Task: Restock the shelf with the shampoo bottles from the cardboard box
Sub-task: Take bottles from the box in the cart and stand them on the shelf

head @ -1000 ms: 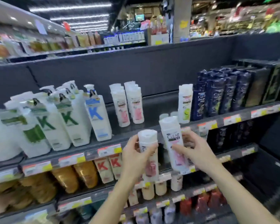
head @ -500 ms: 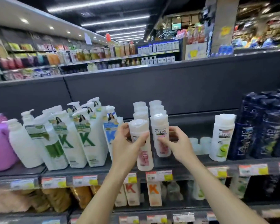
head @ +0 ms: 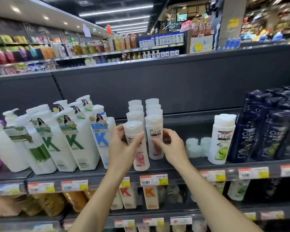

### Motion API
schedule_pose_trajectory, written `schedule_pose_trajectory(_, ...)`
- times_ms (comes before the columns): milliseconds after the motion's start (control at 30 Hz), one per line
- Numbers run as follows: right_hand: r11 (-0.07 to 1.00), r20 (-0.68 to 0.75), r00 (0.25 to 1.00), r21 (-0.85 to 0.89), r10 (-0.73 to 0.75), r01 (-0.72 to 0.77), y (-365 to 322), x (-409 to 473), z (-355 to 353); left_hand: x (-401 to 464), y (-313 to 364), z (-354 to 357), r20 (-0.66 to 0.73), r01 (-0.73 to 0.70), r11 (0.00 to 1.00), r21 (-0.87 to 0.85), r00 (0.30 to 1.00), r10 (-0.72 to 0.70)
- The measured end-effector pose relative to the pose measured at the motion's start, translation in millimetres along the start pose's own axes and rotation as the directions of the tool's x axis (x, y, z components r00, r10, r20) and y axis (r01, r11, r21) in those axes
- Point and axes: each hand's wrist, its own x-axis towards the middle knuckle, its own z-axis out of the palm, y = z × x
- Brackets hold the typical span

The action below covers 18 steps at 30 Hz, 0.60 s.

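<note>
Two white CLEAR shampoo bottles with pink labels are at the front of the dark shelf (head: 174, 169). My left hand (head: 122, 148) grips the left bottle (head: 139, 154), which is near the shelf's front edge. My right hand (head: 170, 146) is curled around the right bottle (head: 155, 138), which stands on the shelf in front of two rows of matching white bottles (head: 143, 108). The cardboard box is out of view.
Tall white K pump bottles (head: 70, 138) crowd the left. A green-label CLEAR bottle (head: 222, 139) and dark blue CLEAR bottles (head: 268, 128) stand to the right, with low white caps (head: 196, 144) between. Price tags (head: 153, 180) line the shelf edge; lower shelves hold more bottles.
Both hands carried the two bottles up from below the shelf edge onto the shelf. The right bottle now stands in line with the rows; the view tilted upward.
</note>
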Motion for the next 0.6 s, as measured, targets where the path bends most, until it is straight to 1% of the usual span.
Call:
schedule_pose_trajectory(300,0.995,-0.04,0.999,-0.098,0.012,-0.016,-2.4,-3.7,4.6,14.1,-6.6,-0.4,0.021,0.002,1.0,-0.01,1.0,-0.002)
schedule_pose_trajectory(400,0.986,-0.021,0.998,-0.159,0.053,-0.056,2.2,-7.3,-1.8,17.0,-11.4,4.8,-0.014,0.009,1.0,-0.001,1.0,-0.009)
schedule_pose_trajectory(433,0.974,-0.007,0.998,-0.214,0.069,-0.069,4.1,-10.1,-6.1,16.7,-12.4,7.0,-0.034,0.01,1.0,0.004,0.999,-0.01)
schedule_pose_trajectory(500,0.909,0.031,0.996,-0.411,0.086,-0.065,9.7,-18.6,-17.3,16.6,-14.0,11.2,-0.069,0.004,1.0,0.019,0.998,-0.003)
schedule_pose_trajectory(567,0.777,0.084,0.993,-0.629,0.082,-0.011,20.5,-29.8,-29.5,17.9,-16.0,14.7,-0.1,-0.004,0.999,0.051,0.995,0.009)
schedule_pose_trajectory(600,0.708,0.114,0.991,-0.706,0.075,0.028,26.8,-35.5,-34.8,19.4,-17.7,16.2,-0.117,-0.011,0.997,0.075,0.993,0.019)
